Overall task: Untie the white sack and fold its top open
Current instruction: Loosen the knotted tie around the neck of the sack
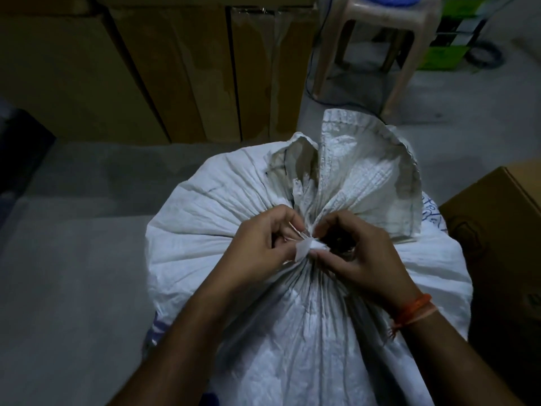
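A full white woven sack (240, 206) stands on the floor below me, its neck gathered into tight pleats. The loose top flap (360, 165) fans out beyond the tie. A white strip tie (307, 247) wraps the neck. My left hand (257, 244) pinches the tie from the left with curled fingers. From the right, my right hand (357, 253) has its fingers curled around the knot. An orange thread band sits on the right wrist.
Tall cardboard boxes (164, 68) stand behind the sack. A beige plastic stool (377, 54) is at the back right, with a cable on the floor near it. Another cardboard box (503, 230) sits close on the right. Grey floor (73, 259) spreads to the left.
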Tool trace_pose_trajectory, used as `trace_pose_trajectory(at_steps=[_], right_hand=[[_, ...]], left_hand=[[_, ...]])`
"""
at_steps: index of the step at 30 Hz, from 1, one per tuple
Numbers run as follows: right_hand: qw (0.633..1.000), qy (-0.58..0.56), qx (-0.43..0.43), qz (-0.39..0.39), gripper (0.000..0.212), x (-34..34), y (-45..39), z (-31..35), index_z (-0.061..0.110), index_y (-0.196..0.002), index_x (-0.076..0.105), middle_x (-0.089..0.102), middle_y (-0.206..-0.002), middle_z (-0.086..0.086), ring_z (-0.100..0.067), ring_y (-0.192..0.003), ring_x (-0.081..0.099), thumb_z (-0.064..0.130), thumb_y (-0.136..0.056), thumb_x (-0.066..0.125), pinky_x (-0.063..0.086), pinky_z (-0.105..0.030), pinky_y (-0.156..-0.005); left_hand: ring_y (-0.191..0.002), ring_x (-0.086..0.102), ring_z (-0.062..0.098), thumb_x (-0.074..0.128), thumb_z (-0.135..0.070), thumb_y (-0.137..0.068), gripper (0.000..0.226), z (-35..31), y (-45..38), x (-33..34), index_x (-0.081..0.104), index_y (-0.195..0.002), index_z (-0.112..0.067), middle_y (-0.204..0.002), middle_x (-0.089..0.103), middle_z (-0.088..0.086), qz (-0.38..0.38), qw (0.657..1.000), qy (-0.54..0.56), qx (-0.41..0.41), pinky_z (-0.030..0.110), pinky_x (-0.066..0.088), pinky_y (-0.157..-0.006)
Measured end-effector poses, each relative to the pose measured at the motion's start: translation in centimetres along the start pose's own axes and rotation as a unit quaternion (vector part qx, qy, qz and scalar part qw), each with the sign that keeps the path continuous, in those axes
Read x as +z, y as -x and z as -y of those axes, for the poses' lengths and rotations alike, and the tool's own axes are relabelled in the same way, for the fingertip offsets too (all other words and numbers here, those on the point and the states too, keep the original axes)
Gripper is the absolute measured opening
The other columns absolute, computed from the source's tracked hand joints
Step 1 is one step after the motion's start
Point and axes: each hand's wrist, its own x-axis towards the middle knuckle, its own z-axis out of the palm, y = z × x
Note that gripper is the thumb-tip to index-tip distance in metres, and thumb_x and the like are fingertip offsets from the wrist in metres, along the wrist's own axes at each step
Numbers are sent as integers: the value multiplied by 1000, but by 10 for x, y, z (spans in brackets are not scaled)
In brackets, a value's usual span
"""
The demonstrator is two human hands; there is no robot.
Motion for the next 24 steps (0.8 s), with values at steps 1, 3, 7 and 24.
trace_pose_trajectory(at_steps=[1, 3, 7, 24], right_hand=[[1000, -5, 1, 1, 27, -1, 0, 0, 20, -93, 66, 68, -81, 9, -10, -69, 64, 17, -79, 89, 49, -19, -61], [1000, -14, -4, 8, 26, -1, 0, 1, 18, -92, 65, 67, -81, 6, -13, -70, 65, 15, -80, 87, 52, -25, -61], [999, -35, -13, 15, 21, 0, 4, 0, 16, -92, 63, 68, -84, 3, -14, -76, 67, 12, -85, 83, 55, -35, -67], [999, -39, -1, -33, 23, 8, 19, -10, 17, -86, 63, 72, -96, 4, -15, -90, 71, 11, -84, 85, 58, -42, -74]], left_hand=[[-66, 60, 16, 79, -11, -89, 19, 1, 0, -1, 70, -95, -26, -82, 75, 3, -6, 1000, -24, 9, 31, 48, -65], [-62, 62, 7, 82, -15, -89, 16, 1, 0, 0, 71, -93, -27, -78, 76, -3, -17, 996, -87, 29, 28, 49, -63], [-77, 73, 2, 80, -26, -84, 8, 4, 1, 2, 78, -91, -27, -79, 79, -10, -45, 987, -149, 43, 31, 59, -73], [-115, 48, 7, 86, -39, -84, 15, 7, 13, 11, 79, -94, -48, -86, 74, -30, -137, 965, -219, 40, 36, 27, -99]])
